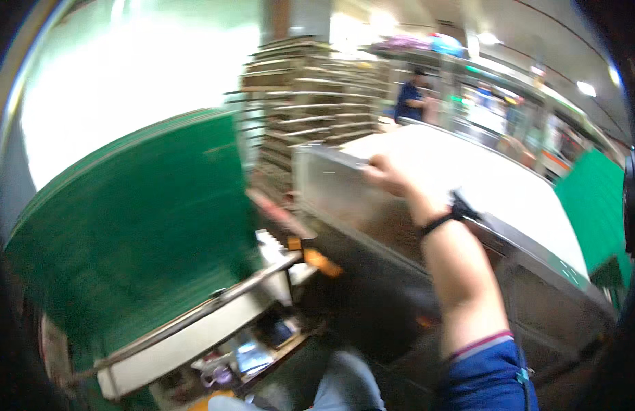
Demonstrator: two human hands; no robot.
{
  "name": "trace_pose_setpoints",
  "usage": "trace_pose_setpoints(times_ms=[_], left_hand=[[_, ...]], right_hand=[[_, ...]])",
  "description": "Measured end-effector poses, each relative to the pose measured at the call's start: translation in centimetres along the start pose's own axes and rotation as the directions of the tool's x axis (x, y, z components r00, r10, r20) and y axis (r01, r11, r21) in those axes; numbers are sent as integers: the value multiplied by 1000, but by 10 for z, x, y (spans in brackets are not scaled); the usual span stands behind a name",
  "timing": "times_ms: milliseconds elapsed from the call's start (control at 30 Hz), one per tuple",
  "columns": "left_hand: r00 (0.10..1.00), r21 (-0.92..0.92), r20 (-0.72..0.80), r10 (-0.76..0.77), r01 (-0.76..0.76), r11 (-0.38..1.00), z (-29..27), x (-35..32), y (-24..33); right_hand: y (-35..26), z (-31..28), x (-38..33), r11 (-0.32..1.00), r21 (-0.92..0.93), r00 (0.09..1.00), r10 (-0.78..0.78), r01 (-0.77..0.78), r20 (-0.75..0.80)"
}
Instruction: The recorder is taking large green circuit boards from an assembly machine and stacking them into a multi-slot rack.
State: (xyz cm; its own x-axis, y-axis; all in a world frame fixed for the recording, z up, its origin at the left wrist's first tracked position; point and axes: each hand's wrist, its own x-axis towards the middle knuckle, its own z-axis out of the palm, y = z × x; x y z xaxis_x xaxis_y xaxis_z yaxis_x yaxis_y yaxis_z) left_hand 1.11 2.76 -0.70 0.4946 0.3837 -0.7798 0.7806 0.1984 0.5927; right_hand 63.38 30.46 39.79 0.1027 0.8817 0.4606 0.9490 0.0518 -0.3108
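One right hand [387, 177] contacts the metal-sided table's rim [336, 156], its closure indeterminable through blur; weak finger purchase could cause slippage onto the white tabletop [492, 178] beyond.

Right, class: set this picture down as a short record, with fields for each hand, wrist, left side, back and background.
right hand: on the edge of a white-topped unit; grip blurred
left hand: not in view
wrist: black band
left side: large green board
back: slatted rack
background: person in dark blue
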Motion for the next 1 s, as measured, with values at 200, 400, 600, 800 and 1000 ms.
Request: trace_pose_setpoints(times_ms=[200, 400, 600, 800, 1000], left_hand=[[998, 154, 45, 31, -38, 987, -53, 32, 62], [990, 257, 119, 71, -100, 961, -69, 52, 109], [985, 260, 136, 109, -141, 955, -68, 58, 106], [981, 291, 171, 91, -138, 947, -75, 69, 115], [978, 318, 199, 56, -119, 941, -78, 81, 131]], right_hand=[[-25, -8, -4, 978, -170, 981, -146, 124, -129], [-13, -11, -17, 997, -69, 987, -49, 39, -153], [16, -51, -31, 998, -39, 990, 44, -50, -132], [159, -220, -127, 853, -339, 646, -4, -396, -764], [172, -369, -296, 507, -18, -149, -287, -862, -946]])
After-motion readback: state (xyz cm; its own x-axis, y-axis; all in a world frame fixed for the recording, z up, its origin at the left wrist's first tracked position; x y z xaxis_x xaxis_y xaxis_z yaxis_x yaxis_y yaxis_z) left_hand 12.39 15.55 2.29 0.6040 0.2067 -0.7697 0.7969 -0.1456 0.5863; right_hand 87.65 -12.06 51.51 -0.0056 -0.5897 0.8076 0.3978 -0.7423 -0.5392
